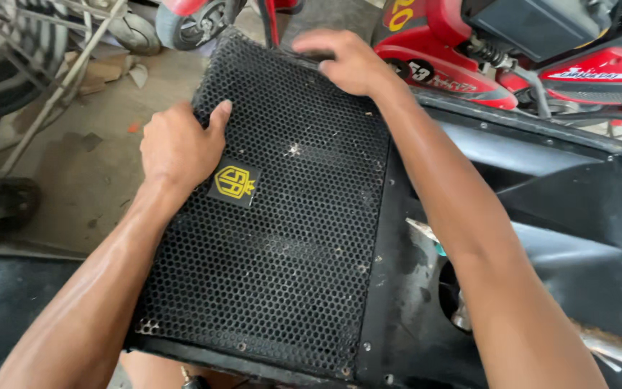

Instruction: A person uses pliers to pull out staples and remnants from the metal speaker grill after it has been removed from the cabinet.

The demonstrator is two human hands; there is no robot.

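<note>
Both hands grip black mesh grille point(282, 238); yellow badge point(234, 182) beside left hand point(178, 148).

A red motorbike point(541, 57) stands along the top right, its bodywork striped in white and black, a grey block-shaped part high on it and a coiled spring just below that part. Left of the motorbike, at the top edge, sit a small black wheel point(203, 18) under a red mudguard and, further left, a grey tyre point(134, 30). Well to the left of the motorbike, a pale metal rack point(34, 72) leans over a stack of dark tyres point(8, 57). Scraps of brown cardboard point(102, 72) lie on the stained concrete floor point(88, 180) between the rack and the small wheel.
</note>
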